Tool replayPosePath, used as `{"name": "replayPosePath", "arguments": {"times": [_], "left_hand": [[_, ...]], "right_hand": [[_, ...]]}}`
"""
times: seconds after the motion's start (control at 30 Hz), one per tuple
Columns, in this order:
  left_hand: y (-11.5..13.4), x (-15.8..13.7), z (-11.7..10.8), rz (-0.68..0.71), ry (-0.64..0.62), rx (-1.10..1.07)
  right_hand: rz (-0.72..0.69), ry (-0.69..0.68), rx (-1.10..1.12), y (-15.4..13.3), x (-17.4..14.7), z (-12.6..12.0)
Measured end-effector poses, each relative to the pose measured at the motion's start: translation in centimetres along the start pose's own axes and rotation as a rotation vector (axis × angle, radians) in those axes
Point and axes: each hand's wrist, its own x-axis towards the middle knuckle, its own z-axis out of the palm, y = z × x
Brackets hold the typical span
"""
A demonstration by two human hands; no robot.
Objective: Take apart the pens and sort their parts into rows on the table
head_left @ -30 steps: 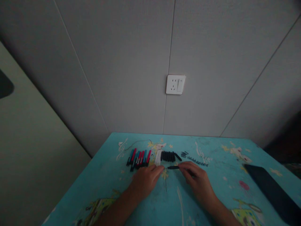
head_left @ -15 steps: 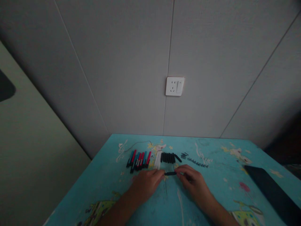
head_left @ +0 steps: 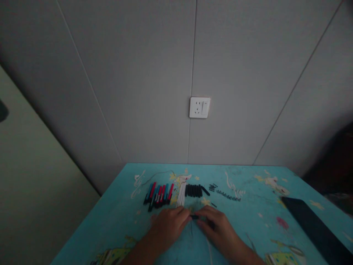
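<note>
My left hand (head_left: 172,222) and my right hand (head_left: 216,224) pinch a short black tube (head_left: 194,217) between them, one at each end. Fingers cover much of it. Beyond my left hand lie several red and blue pen barrels with black ends (head_left: 160,195). Thin white sticks, like pen refills (head_left: 181,195), are lined up beside them. A row of black tubes (head_left: 193,190) follows to the right, with one slanted tube (head_left: 205,190) at its end. Just past my right hand rests a small dark piece (head_left: 213,204).
Small dark parts form a little pile (head_left: 213,187) and a slanting row (head_left: 228,195) at the right. A dark flat panel (head_left: 314,224) lies on the right side of the patterned blue table (head_left: 242,221). Behind stands a grey wall with a white socket (head_left: 199,107).
My hands have come closer together, and less of the black tube shows between them. The small dark piece beyond my right hand is now visible. The view has shifted slightly.
</note>
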Motion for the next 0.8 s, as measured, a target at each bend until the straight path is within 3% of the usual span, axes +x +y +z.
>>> {"name": "replayPosePath", "arguments": {"times": [0.2,0.37,0.53,0.8], "left_hand": [[0.0,-0.2,0.2,0.033,0.042,-0.074],[-0.1,-0.3,0.5,0.069,0.038,-0.059],[-0.2,-0.2,0.6,0.16,0.104,-0.074],[-0.7,-0.2,1.3,0.132,0.138,-0.093]], "right_hand": [[-0.011,0.022,-0.033,0.6,-0.2,0.2],[-0.056,-0.051,-0.061,0.2,-0.3,0.2],[0.008,-0.041,-0.21,0.2,-0.4,0.3],[-0.031,-0.037,-0.192,-0.1,-0.4,-0.1]]}}
